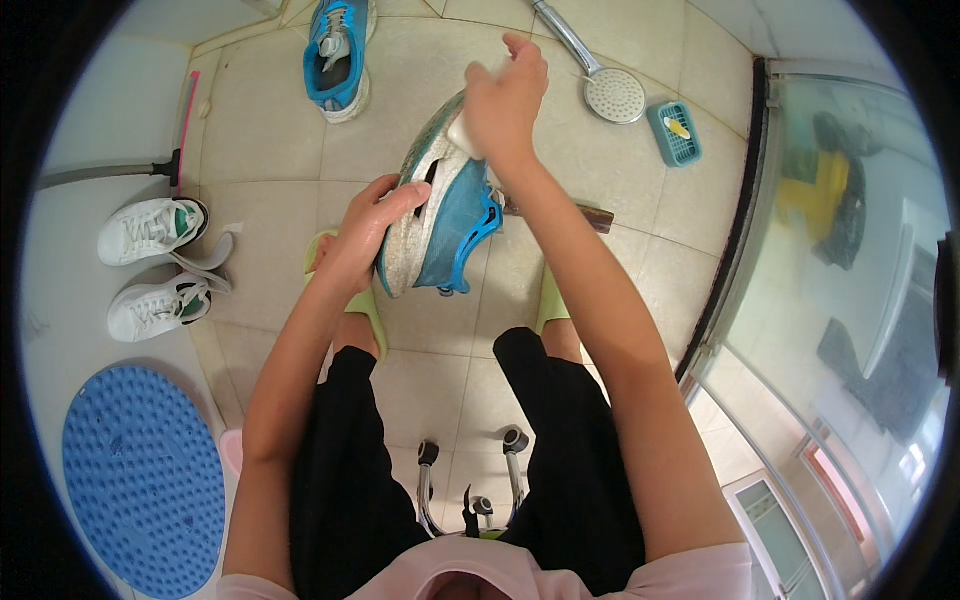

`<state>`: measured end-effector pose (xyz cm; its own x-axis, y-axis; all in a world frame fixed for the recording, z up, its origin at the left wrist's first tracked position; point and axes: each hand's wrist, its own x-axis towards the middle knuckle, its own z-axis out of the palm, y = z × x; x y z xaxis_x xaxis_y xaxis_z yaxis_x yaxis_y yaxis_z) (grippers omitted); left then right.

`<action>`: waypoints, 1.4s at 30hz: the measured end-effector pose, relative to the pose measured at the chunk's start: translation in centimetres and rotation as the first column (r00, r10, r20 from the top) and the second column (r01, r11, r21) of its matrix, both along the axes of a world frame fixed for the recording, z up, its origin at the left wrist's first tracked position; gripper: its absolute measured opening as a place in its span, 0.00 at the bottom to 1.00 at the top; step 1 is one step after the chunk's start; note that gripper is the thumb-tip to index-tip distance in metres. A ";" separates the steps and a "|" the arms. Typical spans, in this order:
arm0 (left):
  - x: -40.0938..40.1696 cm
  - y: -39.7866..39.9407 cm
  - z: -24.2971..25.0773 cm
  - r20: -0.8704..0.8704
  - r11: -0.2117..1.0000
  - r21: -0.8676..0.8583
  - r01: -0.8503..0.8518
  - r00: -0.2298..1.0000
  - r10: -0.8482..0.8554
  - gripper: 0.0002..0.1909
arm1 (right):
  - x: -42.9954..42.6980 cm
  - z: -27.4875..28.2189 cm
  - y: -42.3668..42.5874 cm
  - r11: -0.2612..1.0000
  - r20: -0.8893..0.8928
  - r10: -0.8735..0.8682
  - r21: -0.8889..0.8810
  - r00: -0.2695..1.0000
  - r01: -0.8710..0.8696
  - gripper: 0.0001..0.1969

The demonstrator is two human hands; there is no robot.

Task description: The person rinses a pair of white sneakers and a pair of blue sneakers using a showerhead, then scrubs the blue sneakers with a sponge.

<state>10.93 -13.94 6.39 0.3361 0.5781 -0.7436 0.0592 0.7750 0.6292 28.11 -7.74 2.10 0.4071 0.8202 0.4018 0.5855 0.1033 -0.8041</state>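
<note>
A blue sports shoe (457,217) is tilted on its side between my hands, its whitish midsole towards the left. My left hand (379,221) grips it by the sole, the thumb lying over the midsole. At the front end of the sole, my right hand (506,105) presses a white block (463,139) against the edge; whether it is soap or a sponge I cannot tell. Partly hidden behind the shoe and my right forearm, a brown wooden piece (595,218) lies on the tiles. The matching blue shoe (335,64) stands upright farther off, its laces loose inside.
A metal shower head (615,96) lies beside a teal soap dish (675,135). White sneakers (154,231) and a squeegee (176,169) line the left wall, with a blue studded mat (144,480) below. A glass door (825,225) bounds the right; stool casters (515,439) stand between my legs.
</note>
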 end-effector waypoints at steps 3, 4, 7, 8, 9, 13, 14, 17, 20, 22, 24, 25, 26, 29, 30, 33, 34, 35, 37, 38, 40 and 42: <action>-0.3 -0.4 -0.9 -0.052 0.999 0.043 0.016 0.999 -0.014 0.35 | -1.2 -0.4 -1.0 0.979 -0.144 -0.059 -0.201 0.988 0.029 0.24; -0.9 -0.5 -1.1 -0.066 0.999 0.042 0.015 0.998 -0.012 0.35 | -3.0 -0.1 -2.6 0.989 -0.020 0.040 -0.138 0.999 -0.042 0.25; -1.0 -0.5 -1.0 -0.022 0.994 0.074 -0.074 0.997 0.076 0.34 | -3.2 -0.1 -3.4 0.974 0.053 0.194 -0.129 0.979 -0.186 0.29; -0.5 -0.1 -0.5 -0.075 0.996 0.088 -0.023 0.997 0.030 0.34 | -1.7 -1.5 -1.9 0.980 -0.062 0.126 -0.149 0.990 -0.134 0.29; -0.1 0.0 -0.2 -0.133 0.995 0.098 0.030 0.991 -0.017 0.34 | -0.6 -2.5 -0.9 0.981 -0.179 0.052 -0.173 0.983 -0.084 0.29; -0.6 -0.6 -0.7 -0.176 0.992 0.124 0.014 0.984 0.008 0.32 | -0.7 -1.4 0.8 0.915 -0.494 -0.166 -0.401 0.854 -0.054 0.28; -0.9 -0.6 -0.8 -0.199 0.985 0.166 0.040 0.980 -0.006 0.32 | -1.9 -1.1 -0.4 0.951 -0.308 -0.033 -0.301 0.951 -0.064 0.27; -1.1 -0.2 -0.8 -0.228 0.976 0.209 0.061 0.974 -0.012 0.31 | -3.4 -1.4 -1.8 0.989 0.056 0.071 -0.135 0.996 -0.063 0.24; -0.4 -0.3 -0.8 -0.214 0.971 0.216 0.104 0.975 -0.057 0.32 | 1.1 -3.0 1.0 0.949 -0.290 -0.090 -0.317 0.953 -0.006 0.23; -0.4 -0.3 -0.8 -0.223 0.964 0.221 0.150 0.970 -0.100 0.33 | 2.3 -2.8 2.5 0.818 -0.806 -0.437 -0.541 0.399 -0.195 0.24; -0.7 -0.7 -0.6 -0.259 0.970 0.190 0.150 0.961 -0.098 0.33 | -1.0 -2.9 0.4 0.900 -0.560 -0.251 -0.436 0.790 -0.024 0.24; -1.1 -0.5 -0.7 -0.271 0.971 0.190 0.148 0.958 -0.093 0.33 | -2.8 -2.2 -1.0 0.968 -0.127 -0.097 -0.242 0.987 0.064 0.23; -1.7 -0.4 -1.2 -0.259 0.976 0.173 0.134 0.962 -0.086 0.33 | -3.9 -1.2 -2.2 0.990 0.002 0.039 -0.137 0.999 -0.038 0.23; -0.2 -0.3 -0.6 -0.224 0.986 0.131 0.107 0.972 -0.076 0.34 | -1.5 -2.7 -0.5 0.975 -0.137 -0.082 -0.215 0.987 0.051 0.22; -0.3 -0.4 -0.9 -0.213 0.983 0.150 0.103 0.975 -0.069 0.34 | -0.1 -3.7 0.9 0.908 -0.308 -0.243 -0.407 0.920 0.104 0.20; -0.7 -0.3 -1.0 -0.168 0.988 0.114 0.103 0.982 -0.083 0.35 | 2.0 -4.2 3.0 0.779 -0.576 -0.484 -0.627 0.659 0.024 0.18; -0.7 -0.3 -1.0 -0.136 0.993 0.061 0.105 0.986 -0.096 0.35 | 1.9 -4.1 2.7 0.778 -0.577 -0.485 -0.628 0.658 0.023 0.18; -0.7 -0.3 -1.0 -0.136 0.993 0.060 0.105 0.986 -0.096 0.35 | 1.7 -4.0 2.1 0.854 -0.571 -0.411 -0.513 0.710 0.082 0.17; -0.8 -0.4 -1.0 -0.115 0.994 -0.008 0.113 0.987 -0.113 0.35 | 0.2 -2.9 0.6 0.953 -0.477 -0.265 -0.263 0.838 0.152 0.19; -1.0 -0.5 -1.0 -0.119 0.994 -0.012 0.113 0.986 -0.113 0.35 | -0.8 -2.3 -0.2 0.978 -0.385 -0.198 -0.136 0.902 0.157 0.20; -1.0 -0.4 -1.0 -0.044 0.996 -0.061 0.060 0.997 -0.063 0.33 | -2.3 -0.7 -2.4 0.999 -0.354 -0.017 -0.036 0.935 0.004 0.21; -1.4 -0.2 -1.7 -0.035 0.994 -0.063 0.087 0.995 -0.090 0.34 | -2.3 -0.2 -2.9 0.983 -0.309 0.186 0.060 0.933 -0.176 0.23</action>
